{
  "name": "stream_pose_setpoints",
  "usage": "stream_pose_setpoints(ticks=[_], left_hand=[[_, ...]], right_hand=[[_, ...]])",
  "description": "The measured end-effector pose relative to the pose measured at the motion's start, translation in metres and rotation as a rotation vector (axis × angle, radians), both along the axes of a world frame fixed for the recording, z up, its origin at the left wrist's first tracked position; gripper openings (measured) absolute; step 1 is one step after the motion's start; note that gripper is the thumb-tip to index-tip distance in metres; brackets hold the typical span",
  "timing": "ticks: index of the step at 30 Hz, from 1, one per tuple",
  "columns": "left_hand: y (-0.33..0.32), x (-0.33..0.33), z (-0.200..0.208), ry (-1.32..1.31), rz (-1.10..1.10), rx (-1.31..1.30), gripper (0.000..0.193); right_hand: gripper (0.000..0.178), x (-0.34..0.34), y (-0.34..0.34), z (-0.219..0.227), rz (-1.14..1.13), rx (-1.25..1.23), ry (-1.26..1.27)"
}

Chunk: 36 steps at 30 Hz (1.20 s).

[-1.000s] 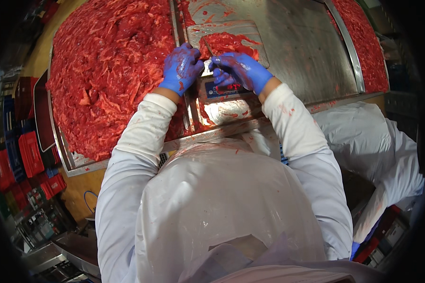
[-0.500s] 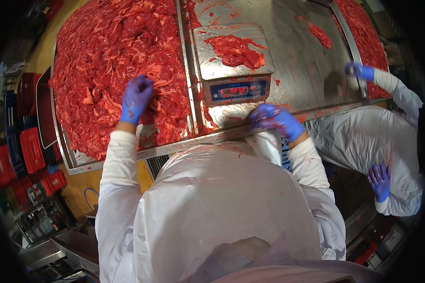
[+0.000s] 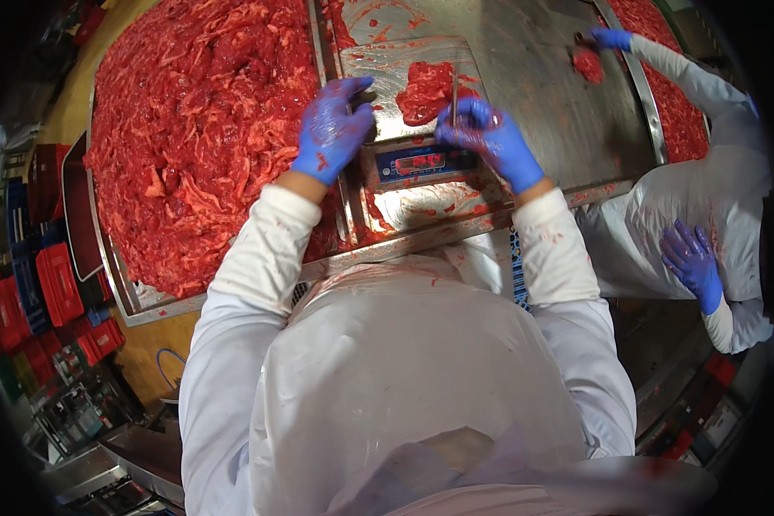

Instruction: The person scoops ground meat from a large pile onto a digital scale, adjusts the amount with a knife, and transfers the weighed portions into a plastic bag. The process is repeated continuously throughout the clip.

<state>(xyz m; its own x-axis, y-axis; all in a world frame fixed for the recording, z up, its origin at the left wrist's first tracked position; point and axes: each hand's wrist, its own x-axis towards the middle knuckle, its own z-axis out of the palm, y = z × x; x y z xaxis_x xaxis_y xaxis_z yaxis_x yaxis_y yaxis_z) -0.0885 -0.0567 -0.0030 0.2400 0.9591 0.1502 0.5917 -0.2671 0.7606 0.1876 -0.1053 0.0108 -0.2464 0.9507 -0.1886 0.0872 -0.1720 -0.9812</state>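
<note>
My left hand [image 3: 331, 129], in a blue glove smeared with red, is open at the left edge of the bench scale [image 3: 378, 64], fingers pointing right and thumb apart. On the scale's steel plate lies a piece of raw red meat [image 3: 423, 93]. My right hand [image 3: 490, 138], gloved the same way, is closed at the plate's front right, beside the meat. A thin metal blade [image 3: 454, 90], seen nearly edge-on, rises from its fingers; the handle is hidden. Below the plate, the scale's blue display panel [image 3: 426, 163] shows lit red digits.
A big heap of raw meat [image 3: 198, 146] fills the tray to the left, behind a metal divider [image 3: 325, 43]. At right, a co-worker's gloved hand [image 3: 612, 39] is near a small meat piece [image 3: 586, 64] on the steel table [image 3: 568, 112]. Red crates [image 3: 58, 284] stand at far left.
My left hand has left the meat heap and moved right to the scale. My right hand has risen from the table edge to the plate with the blade. The co-worker's upper hand has moved farther away.
</note>
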Motion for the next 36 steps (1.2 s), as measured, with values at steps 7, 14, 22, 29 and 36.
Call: stream_pose_setpoints(ticks=[7, 14, 22, 29, 36], left_hand=[[-0.022, 0.022, 0.008, 0.324, -0.214, 0.177, 0.025], [-0.016, 0.002, 0.004, 0.24, -0.073, 0.069, 0.027], [-0.024, 0.006, 0.001, 0.393, -0.289, 0.216, 0.024], [-0.078, -0.09, -0.006, 0.241, 0.088, -0.022, 0.029], [-0.11, -0.079, -0.021, 0.878, -0.007, -0.323, 0.037]], right_hand=[[0.029, 0.022, -0.047, -0.009, 0.224, -0.419, 0.25], [0.028, 0.016, -0.026, -0.015, 0.279, -0.418, 0.235], [0.028, -0.002, -0.01, -0.025, 0.201, -0.478, 0.188], [0.028, -0.055, -0.053, -0.09, 0.526, -0.546, 0.417], [0.03, -0.131, -0.017, 0.007, 0.357, 0.514, -0.289]])
